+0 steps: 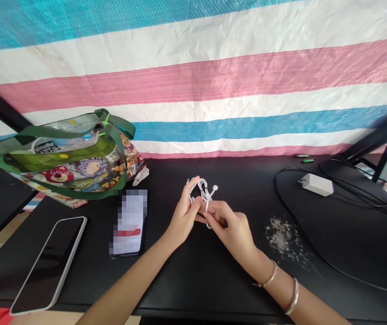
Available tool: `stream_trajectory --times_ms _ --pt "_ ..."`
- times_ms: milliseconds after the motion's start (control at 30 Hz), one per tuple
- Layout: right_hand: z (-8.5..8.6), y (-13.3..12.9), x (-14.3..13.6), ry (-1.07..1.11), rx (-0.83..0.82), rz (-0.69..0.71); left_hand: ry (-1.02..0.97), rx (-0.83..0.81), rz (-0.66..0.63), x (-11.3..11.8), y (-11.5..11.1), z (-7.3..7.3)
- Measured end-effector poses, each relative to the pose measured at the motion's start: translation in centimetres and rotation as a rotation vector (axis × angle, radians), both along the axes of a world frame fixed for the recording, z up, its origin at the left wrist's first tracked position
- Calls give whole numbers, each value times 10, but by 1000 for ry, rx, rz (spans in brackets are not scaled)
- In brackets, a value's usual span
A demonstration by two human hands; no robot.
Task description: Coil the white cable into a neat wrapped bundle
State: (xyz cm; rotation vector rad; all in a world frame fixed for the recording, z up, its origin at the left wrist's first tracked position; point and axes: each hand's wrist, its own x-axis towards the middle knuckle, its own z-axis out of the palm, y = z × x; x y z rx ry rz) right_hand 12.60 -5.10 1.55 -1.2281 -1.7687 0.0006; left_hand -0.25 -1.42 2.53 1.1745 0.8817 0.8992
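Observation:
A white cable (204,188) is gathered in small loops above the middle of the black table, with one white plug end sticking out to the upper right. My left hand (185,211) holds the loops from the left, thumb and fingers closed on them. From the right, my right hand (229,221) pinches a strand of the same cable below the loops. The two hands are close together at the bundle. Parts of the cable are hidden behind the fingers.
On the black table (179,280) lie a white-edged phone (49,266), a lit phone (130,223), a cartoon bag (88,167), pale crumbs (283,237), a white charger (317,184), black cables (301,230) and small green items (308,160). A striped sheet (213,85) hangs behind.

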Motion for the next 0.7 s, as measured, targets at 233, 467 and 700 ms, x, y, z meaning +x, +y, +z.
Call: stream_trajectory --times_ms 233,467,700 --pt "0 2 6 3 -135 43 6 71 -31 2 -3 2" --pt "5 4 12 47 -260 205 20 91 -39 3 -1 -2" --pt "0 9 14 200 -316 269 19 78 -67 3 -3 0"
